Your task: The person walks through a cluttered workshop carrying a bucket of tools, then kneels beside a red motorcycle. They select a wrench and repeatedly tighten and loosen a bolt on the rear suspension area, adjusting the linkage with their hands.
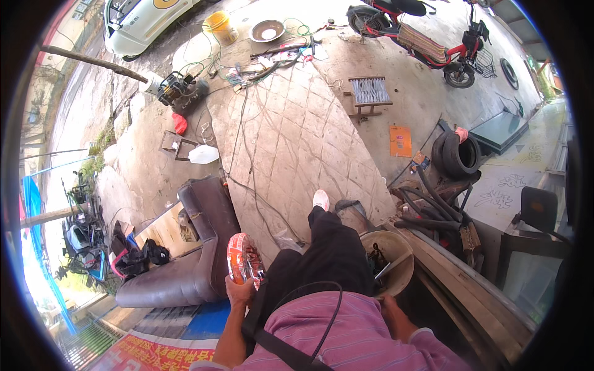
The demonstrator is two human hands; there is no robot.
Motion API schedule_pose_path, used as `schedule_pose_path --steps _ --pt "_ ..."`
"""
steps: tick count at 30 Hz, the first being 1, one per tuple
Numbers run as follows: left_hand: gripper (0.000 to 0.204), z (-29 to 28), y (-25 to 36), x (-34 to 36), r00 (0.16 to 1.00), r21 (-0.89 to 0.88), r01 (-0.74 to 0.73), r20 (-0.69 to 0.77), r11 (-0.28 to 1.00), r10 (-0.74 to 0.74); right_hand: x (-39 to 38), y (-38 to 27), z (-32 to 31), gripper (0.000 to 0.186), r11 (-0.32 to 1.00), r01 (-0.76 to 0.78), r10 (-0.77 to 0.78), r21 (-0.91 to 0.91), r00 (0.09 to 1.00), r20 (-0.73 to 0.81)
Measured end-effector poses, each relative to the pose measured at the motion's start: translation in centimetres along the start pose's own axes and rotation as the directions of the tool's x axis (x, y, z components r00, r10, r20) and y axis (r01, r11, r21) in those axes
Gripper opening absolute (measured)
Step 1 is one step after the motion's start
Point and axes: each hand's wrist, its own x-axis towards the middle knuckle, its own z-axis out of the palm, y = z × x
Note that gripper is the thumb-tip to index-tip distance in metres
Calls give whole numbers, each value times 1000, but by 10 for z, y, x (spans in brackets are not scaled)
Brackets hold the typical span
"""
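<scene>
Beside the sofa, our left hand clasps a forward-pointing package by its near end; right hand grip unclear.

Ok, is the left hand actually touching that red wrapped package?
Touching. The head view shows the left hand closed around the lower end of the red wrapped package, no gap between.

Orange-red, white and silver on the wrapped ring. Pinky purple with pale stripes on the shirt. Black on the trousers, white on the shoe. Dark brown on the sofa, yellow on the bucket. Red on the electric scooter, white on the car. Pale tan with criss-cross diamond lines on the concrete slab. Red with yellow writing on the banner.
</scene>
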Motion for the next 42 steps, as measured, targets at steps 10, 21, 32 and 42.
schedule_pose_path --steps 10,21,32,42 --pt "70 -33 185 127 999 -2 -16 33 1000 16 -62 -138 195 27 975 188 -209 -119 958 -197" --pt "75 -9 263 354 998 -174 -12 54 985 22 -23 -297 402 28 950 303 -311 -77 938 -152" --pt "81 -20 469 515 1000 19 23 -4 1000 -23 -30 -419 579 22 982 185 -187 -27 978 -90" --pt "71 -1 638 671 999 -144 18 -35 989 -23 -15 -530 720 23 982 163 -154 100 983 -95"
